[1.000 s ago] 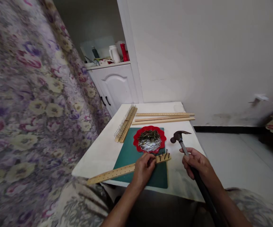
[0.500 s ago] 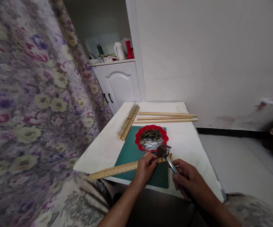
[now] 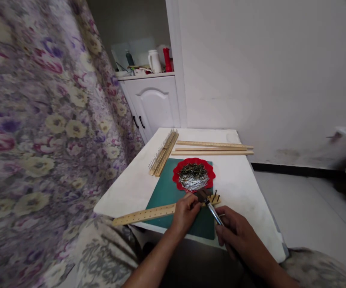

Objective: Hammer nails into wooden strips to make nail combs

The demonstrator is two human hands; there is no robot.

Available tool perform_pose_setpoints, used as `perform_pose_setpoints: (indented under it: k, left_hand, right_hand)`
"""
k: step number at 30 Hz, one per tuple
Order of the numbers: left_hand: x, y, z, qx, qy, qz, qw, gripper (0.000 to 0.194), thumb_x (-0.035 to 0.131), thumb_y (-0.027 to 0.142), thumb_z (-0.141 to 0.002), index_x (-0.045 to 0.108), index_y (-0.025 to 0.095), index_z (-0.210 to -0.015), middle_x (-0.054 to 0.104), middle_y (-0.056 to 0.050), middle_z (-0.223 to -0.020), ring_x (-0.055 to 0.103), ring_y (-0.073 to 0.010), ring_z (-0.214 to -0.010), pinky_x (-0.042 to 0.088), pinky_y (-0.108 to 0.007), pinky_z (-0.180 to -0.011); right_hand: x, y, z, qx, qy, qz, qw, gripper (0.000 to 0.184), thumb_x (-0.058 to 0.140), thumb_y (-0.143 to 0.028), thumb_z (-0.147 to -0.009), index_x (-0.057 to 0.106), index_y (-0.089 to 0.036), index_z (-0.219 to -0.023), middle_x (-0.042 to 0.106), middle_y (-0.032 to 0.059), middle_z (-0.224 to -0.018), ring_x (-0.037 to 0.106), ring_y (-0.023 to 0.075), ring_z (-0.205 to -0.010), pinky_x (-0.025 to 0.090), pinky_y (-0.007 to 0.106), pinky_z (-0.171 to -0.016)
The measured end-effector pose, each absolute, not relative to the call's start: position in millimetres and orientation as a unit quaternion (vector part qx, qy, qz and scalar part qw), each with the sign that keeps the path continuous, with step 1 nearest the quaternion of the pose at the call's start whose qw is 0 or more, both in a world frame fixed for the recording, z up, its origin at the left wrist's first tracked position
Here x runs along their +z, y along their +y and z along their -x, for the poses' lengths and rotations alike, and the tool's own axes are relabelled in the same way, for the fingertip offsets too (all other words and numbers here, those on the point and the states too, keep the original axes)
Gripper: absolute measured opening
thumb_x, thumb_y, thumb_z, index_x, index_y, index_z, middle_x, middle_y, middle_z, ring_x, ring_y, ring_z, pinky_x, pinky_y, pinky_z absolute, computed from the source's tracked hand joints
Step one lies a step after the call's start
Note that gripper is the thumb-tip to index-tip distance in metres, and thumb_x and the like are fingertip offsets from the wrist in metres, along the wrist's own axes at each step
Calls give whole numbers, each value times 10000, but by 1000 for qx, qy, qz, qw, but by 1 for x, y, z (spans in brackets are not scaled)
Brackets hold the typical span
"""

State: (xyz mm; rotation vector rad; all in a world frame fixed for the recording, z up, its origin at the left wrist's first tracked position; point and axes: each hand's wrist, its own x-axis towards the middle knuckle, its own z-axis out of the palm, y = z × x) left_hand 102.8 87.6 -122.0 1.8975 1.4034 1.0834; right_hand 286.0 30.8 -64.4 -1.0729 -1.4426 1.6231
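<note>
My right hand (image 3: 235,230) is closed around the handle of a hammer (image 3: 213,211). The hammer's dark head is right by the fingertips of my left hand (image 3: 186,212), low over a wooden strip (image 3: 144,215). That strip has rows of small dark marks and slants across a green mat (image 3: 164,192). My left hand rests on it with thumb and fingers pinched; whatever they pinch is hidden. At the strip's right end several dark nails (image 3: 215,196) stand up. Just beyond my hands, a red scalloped dish (image 3: 175,180) holds many loose nails (image 3: 193,178), dark ones behind silvery ones.
On the white table (image 3: 125,188), strips bristling with nails (image 3: 164,154) lie at the far left. Several plain wooden strips (image 3: 211,153) lie along the back. A floral curtain (image 3: 56,140) hangs on the left, and a white cabinet (image 3: 156,100) stands behind.
The hammer head has come down towards the strip and my left fingertips. My left hand keeps its pinch in the same place on the strip. The view has shifted slightly.
</note>
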Motion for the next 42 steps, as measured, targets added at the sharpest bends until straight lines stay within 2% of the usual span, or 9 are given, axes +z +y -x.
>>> perform_pose_setpoints:
  k: [7, 11, 14, 20, 25, 34, 42]
  left_hand:
    - [-120, 85, -105, 404, 524, -707, 250, 147, 535, 125, -770, 544, 157, -627, 451, 30, -621, 434, -105, -599, 297, -201, -555]
    - [-115, 83, -101, 399, 516, -717, 247, 82, 557, 169, -793, 615, 165, -735, 527, 7, -689, 490, -117, -642, 338, -206, -580]
    - [-106, 85, -91, 392, 514, -727, 234, 114, 538, 216, -829, 637, 175, -791, 560, -11, -741, 519, -131, -686, 366, -218, -607]
    - [-77, 131, -72, 377, 541, -740, 129, 159, 470, 217, -869, 623, 188, -898, 601, -35, -858, 558, -156, -790, 418, -257, -728]
    - [-73, 191, -74, 246, 608, -754, 42, 205, 499, 162, -838, 622, 187, -1000, 608, -68, -1007, 543, -195, -958, 407, -294, -841]
    - [-82, 229, -88, 158, 619, -769, 37, 163, 531, 196, -830, 683, 194, -889, 645, -67, -938, 566, -195, -910, 396, -260, -799]
    - [-80, 237, -94, 131, 645, -753, 25, 189, 499, 190, -822, 686, 177, -795, 676, -112, -861, 604, -240, -844, 390, -294, -735]
  right_hand:
    - [-64, 32, -286, 649, -536, 402, 360, 166, 520, -245, -839, 517, -173, -989, 543, -89, -558, 369, 21, -306, 252, 133, -310]
    - [-65, 36, -292, 644, -522, 395, 395, 234, 527, -308, -847, 506, -174, -1037, 528, -89, -563, 363, 19, -293, 248, 136, -300]
    - [-63, 39, -297, 628, -504, 410, 428, 251, 538, -332, -845, 513, -171, -1036, 522, -88, -559, 365, 22, -296, 241, 151, -318]
    - [-62, 49, -300, 621, -470, 414, 471, 277, 568, -374, -826, 518, -181, -1017, 540, -80, -555, 383, 35, -294, 222, 163, -325]
    - [-65, 52, -297, 626, -456, 417, 476, 282, 586, -378, -808, 524, -175, -992, 532, -86, -537, 369, 32, -288, 238, 154, -306]
    - [-72, 55, -297, 635, -455, 410, 471, 253, 569, -369, -826, 507, -174, -975, 512, -91, -547, 359, 19, -301, 263, 135, -298]
    - [-67, 55, -295, 633, -454, 417, 469, 269, 568, -381, -797, 491, -169, -944, 509, -96, -527, 354, 20, -280, 263, 138, -292]
